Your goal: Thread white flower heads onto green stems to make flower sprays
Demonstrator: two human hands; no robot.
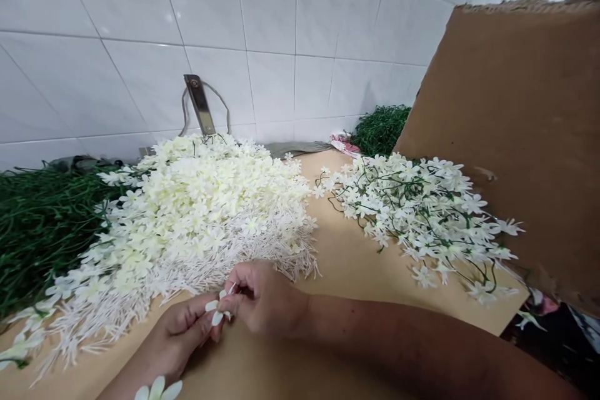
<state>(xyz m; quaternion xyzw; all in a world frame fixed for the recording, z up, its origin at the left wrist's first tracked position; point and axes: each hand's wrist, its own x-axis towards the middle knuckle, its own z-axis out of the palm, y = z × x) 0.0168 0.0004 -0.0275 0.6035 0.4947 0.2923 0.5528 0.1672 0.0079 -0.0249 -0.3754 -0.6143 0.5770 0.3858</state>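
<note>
A white artificial flower [215, 312] is pinched between my two hands, low in the view over the tabletop. My left hand [180, 329] closes thumb and fingers on it from the left. From the right, my right hand [265, 300] grips the same flower between thumb and fingertips, covering part of it. Just beyond my hands spreads a big heap of white and pale-yellow artificial flowers [201, 181], with thin white stamen-like strands [197, 278] along its near side. Another loose flower [158, 390] shows at the bottom edge, by my left wrist.
White flowers on green stems [417, 206] lie in a pile at right. Green plastic stems [42, 219] are heaped at far left, with more green stems [382, 128] at the back. A cardboard sheet [525, 137] stands on the right. A tiled wall [272, 87] closes the back.
</note>
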